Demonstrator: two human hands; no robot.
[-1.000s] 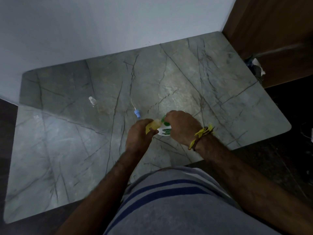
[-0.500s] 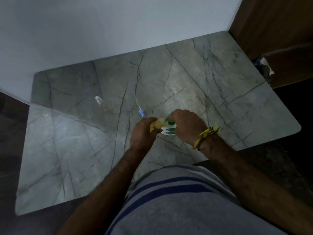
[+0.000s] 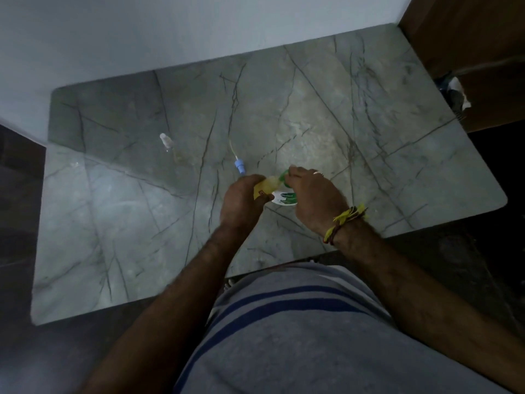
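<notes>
A small bottle (image 3: 281,196) with a white and green label and yellowish liquid is held over the marble table (image 3: 383,143). My left hand (image 3: 241,203) grips its yellow lower part. My right hand (image 3: 315,199) pinches the green cap (image 3: 283,177) at its top. Most of the bottle is hidden by the two hands.
A blue spray nozzle with a thin white tube (image 3: 238,163) lies just beyond my left hand. A small clear cap (image 3: 165,139) stands further left. A white wall runs behind the table, and a wooden door (image 3: 468,38) with a crumpled item (image 3: 457,92) is at the right.
The view has shifted slightly. Both hands stay on the bottle in the same grip, with the fingers of my right hand working at the green cap.
</notes>
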